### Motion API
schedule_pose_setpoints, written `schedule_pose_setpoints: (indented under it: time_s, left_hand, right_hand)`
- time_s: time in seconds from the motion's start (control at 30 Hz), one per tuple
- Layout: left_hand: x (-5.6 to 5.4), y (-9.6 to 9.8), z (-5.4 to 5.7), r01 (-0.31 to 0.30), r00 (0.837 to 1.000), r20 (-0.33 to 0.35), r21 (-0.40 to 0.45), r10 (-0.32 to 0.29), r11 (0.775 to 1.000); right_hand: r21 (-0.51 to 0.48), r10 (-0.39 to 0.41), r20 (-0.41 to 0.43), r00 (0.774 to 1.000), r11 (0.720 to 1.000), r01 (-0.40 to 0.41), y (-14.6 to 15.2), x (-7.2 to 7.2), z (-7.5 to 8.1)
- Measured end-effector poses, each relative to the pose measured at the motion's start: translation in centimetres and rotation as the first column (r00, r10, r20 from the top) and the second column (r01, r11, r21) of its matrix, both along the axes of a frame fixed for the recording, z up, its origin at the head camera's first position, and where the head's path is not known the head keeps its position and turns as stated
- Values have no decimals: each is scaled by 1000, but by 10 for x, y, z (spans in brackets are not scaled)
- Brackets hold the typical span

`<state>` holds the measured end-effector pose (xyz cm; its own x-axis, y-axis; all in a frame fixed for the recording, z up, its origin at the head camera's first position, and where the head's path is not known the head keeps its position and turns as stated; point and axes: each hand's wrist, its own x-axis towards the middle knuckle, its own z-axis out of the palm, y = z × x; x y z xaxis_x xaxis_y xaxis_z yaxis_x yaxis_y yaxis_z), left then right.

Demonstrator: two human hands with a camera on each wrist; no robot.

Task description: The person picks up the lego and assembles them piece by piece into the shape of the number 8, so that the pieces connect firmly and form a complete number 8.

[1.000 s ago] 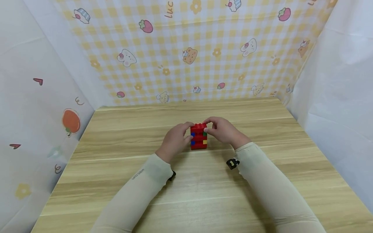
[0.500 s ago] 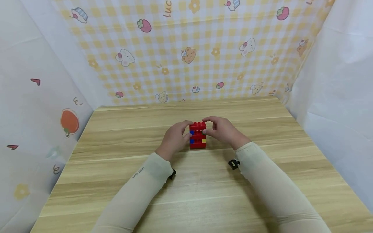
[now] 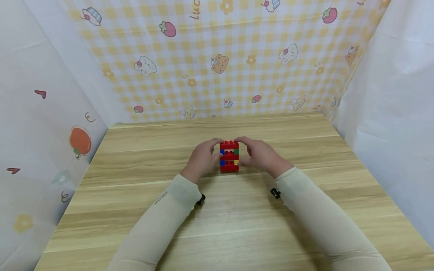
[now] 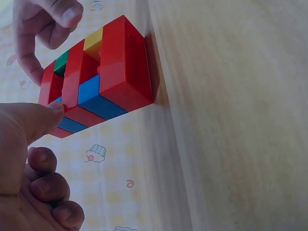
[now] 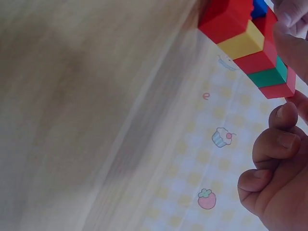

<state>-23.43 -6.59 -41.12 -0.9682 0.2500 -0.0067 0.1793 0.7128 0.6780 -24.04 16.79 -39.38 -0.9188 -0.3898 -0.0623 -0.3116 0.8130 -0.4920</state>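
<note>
A small tower of toy building bricks point(image 3: 229, 157) stands upright on the table. Three red layers are spaced by blue bricks on the left and a green and a yellow brick on the right, with gaps between. My left hand point(image 3: 202, 159) holds its left side, thumb point(image 4: 53, 108) against the upper blue brick and index finger at the top. My right hand point(image 3: 262, 156) is at the right side, its index finger point(image 5: 299, 102) at the top red brick. In the left wrist view the right thumb point(image 4: 72, 14) appears apart from the tower, in front of it.
The wood-grain table point(image 3: 217, 233) runs back to a yellow checked cloth point(image 3: 251, 79) with cartoon prints. White cloth walls point(image 3: 396, 98) stand at both sides. A small black device point(image 3: 276, 193) sits at the right wrist.
The right thumb has slid down from the green brick to beside the yellow one, uncovering the green brick. The left hand keeps its hold; the tower has turned slightly to face the front.
</note>
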Motion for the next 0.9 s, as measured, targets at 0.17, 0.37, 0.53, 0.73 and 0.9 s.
schedule_pose_setpoints:
  time_s: [0.17,0.37,0.53,0.73,0.9]
  left_hand:
    - [-1,-2,-1,-4,1000,12,10,4,1000]
    - [0,-4,-2,-1,1000,30,34,0,999]
    - [0,-7,-2,1,997,73,72,-6,997]
    - [1,-8,-4,11,992,121,105,-24,994]
    - [3,-9,-3,7,991,133,80,-18,997]
  right_hand:
    - [46,24,1,1000,999,-24,-5,3,-2]
    - [89,45,14,999,995,-46,-9,5,-5]
    - [112,32,37,999,993,-36,-11,5,-9]
    - [131,23,69,997,991,-32,-13,5,-11]
    - [115,25,83,996,993,-35,-12,5,-12]
